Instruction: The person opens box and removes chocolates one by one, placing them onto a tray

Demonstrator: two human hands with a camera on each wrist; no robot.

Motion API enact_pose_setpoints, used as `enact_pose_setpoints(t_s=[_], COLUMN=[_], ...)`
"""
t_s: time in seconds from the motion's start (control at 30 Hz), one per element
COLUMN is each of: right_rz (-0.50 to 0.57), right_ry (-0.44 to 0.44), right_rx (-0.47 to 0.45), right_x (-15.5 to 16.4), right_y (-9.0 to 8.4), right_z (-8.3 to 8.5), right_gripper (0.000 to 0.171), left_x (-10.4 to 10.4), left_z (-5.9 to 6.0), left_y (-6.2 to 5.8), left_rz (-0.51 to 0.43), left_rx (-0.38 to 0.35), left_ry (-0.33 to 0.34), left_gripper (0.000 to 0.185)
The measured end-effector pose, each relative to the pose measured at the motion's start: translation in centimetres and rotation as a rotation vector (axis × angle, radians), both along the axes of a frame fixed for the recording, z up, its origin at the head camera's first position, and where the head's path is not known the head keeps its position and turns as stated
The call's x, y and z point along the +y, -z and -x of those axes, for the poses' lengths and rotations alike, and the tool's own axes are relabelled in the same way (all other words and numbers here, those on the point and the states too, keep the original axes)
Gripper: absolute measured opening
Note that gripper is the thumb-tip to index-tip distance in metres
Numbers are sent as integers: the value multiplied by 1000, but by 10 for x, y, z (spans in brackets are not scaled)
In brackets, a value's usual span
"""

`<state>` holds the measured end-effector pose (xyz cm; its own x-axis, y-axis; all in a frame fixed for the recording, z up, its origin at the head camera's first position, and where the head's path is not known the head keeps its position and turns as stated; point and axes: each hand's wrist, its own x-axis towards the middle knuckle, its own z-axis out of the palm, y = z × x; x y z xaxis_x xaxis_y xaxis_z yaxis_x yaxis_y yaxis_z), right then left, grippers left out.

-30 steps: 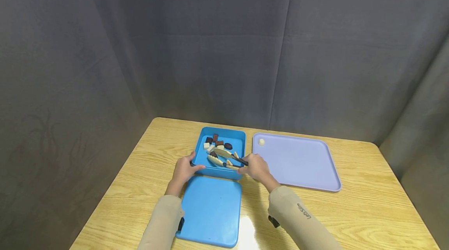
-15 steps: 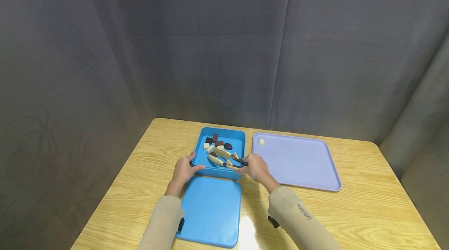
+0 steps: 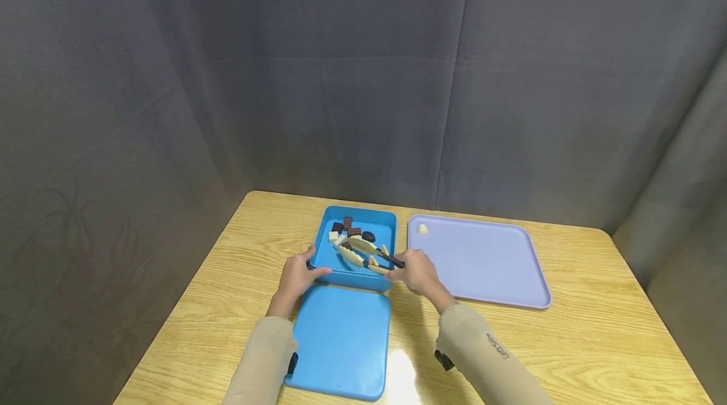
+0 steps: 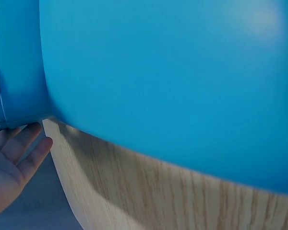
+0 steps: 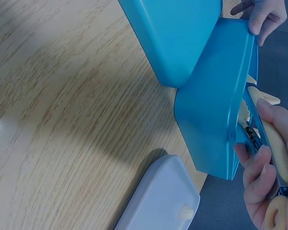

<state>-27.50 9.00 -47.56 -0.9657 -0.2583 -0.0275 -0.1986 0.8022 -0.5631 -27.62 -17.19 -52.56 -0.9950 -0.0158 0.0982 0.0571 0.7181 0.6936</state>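
Note:
My left hand [image 3: 296,274] grips the near left corner of a blue box [image 3: 354,281], thumb over the rim and fingers outside, below the corner in the left wrist view. With its fingers curled round a pair of tongs [image 3: 363,245], my right hand [image 3: 419,271] is at the box's near right corner. The cream, scalloped tong tips reach down into the box, spread a little apart, and a dark piece shows between them. Chocolate-like pieces lie around the tips: white blocks [image 3: 333,236], brown blocks [image 3: 354,231] and a dark oval piece [image 3: 368,236].
A flat blue lid [image 3: 341,342] lies on the wooden table [image 3: 591,329] just in front of the box. To the right is a lavender tray [image 3: 483,260] bearing one small white piece [image 3: 423,229] near its far left corner. Grey curtains [image 3: 352,77] surround the table.
The tong tips have shifted slightly away from me, now overlapping a white block near the middle of the pieces. My right hand has moved slightly with them; the left hand keeps its place.

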Motion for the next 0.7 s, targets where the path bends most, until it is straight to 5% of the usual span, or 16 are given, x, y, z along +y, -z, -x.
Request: enact_pose_setpoints(t_s=[0.47, 0.7], right_rz=[83, 102], right_ry=[16, 41], right_rx=[65, 88], right_x=[14, 21], right_y=[-2, -7], right_z=[-2, -4], right_gripper=[31, 37], left_x=[-1, 0], left_z=[-1, -1], left_y=[-1, 0], left_rz=[-19, -17], left_rx=[-13, -3], left_ry=[-4, 2], left_gripper=[71, 72])
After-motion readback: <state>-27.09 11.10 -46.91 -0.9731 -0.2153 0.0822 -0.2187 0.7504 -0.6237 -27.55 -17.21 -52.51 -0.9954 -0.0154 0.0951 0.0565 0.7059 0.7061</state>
